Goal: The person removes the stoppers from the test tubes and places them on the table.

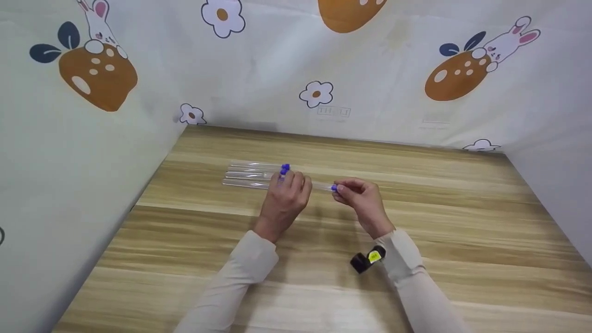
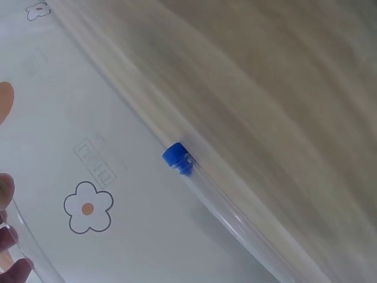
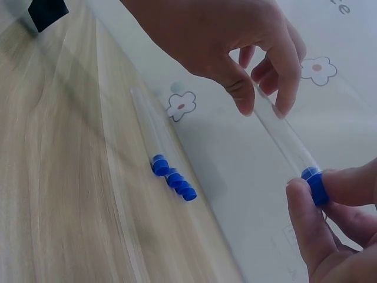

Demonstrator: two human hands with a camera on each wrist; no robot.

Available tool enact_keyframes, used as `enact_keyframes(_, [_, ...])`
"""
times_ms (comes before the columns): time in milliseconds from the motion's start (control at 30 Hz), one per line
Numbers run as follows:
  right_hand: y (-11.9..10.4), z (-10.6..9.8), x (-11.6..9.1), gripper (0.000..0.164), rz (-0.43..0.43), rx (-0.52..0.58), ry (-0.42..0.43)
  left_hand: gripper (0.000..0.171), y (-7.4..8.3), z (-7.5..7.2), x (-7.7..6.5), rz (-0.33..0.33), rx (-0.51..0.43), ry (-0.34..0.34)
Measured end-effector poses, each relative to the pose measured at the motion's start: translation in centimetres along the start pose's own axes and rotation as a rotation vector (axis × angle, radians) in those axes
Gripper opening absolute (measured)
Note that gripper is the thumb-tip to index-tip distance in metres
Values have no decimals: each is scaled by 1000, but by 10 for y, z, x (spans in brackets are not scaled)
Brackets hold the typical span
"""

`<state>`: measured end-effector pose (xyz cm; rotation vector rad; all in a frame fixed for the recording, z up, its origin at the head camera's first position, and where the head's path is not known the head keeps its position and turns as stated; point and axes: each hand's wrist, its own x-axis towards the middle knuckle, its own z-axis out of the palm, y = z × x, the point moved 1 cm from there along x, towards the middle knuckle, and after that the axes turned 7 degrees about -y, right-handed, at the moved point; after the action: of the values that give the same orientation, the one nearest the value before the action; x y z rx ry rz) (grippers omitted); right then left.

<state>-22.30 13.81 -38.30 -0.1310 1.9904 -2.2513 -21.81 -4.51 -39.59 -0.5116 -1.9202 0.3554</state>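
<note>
A clear tube (image 3: 285,138) with a blue screw cap (image 3: 315,186) is held between both hands. My left hand (image 1: 287,194) grips its clear body with thumb and fingers. The right hand (image 1: 363,201) pinches the blue cap at the other end, thumb against fingers, best seen in the right wrist view. Capped clear tubes (image 1: 247,175) lie side by side on the table just beyond and left of my left hand, which partly hides them. One lying tube (image 2: 230,212) shows in the left wrist view, where only some fingertips (image 2: 16,271) on the held tube appear at the left edge.
The wood-grain table (image 1: 185,259) meets a pale patterned sheet (image 1: 268,83) at its back and sides. A black device with a yellow label (image 1: 373,255) is fixed at the right wrist.
</note>
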Motion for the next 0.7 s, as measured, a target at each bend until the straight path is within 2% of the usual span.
enact_keyframes(200, [2,-1,0,21,-24,-3,-15,38,-4,-12,5,15,28,-11])
enact_keyframes(400, [1,-1,0,24,-22,-6,-26,43,-1,-2,0,15,-5,-26])
enact_keyframes(533, [2,-1,-1,23,-18,-4,-28,34,2,2,-4,8,-27,-48])
enact_keyframes(700, [3,0,0,23,-8,-9,-27,21,2,1,-6,8,-58,-80])
